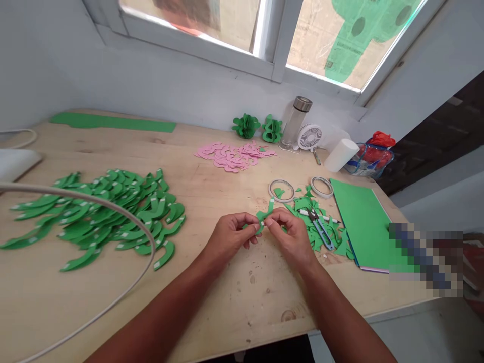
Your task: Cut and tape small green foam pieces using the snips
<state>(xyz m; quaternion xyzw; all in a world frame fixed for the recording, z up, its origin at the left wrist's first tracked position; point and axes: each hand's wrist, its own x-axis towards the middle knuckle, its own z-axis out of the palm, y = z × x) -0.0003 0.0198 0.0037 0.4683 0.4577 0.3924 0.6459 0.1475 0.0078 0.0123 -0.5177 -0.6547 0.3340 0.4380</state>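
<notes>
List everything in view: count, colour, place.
held piece: 1, green, between hands
curved pieces: many, green, left
cut shapes: many, pink, back
strip: 1, green, back left
folded shapes: 2, green, by wall
bottle: 1, clear, beside fan
fan: 1, white, back
cylinder: 1, white, right
bag: 1, clear/blue, back right
tape rolls: 2, white, right
scraps: many, green, right
snips: 1, blue, on scraps
pen: 1, white, on scraps
sheets: several, green uppermost, right
cable: 1, white, left front
object: 1, white, left edge
table: 1, wood, beneath
window: 1, white frame, back
left hand: 1, bare, on piece
right hand: 1, bare, on piece
</notes>
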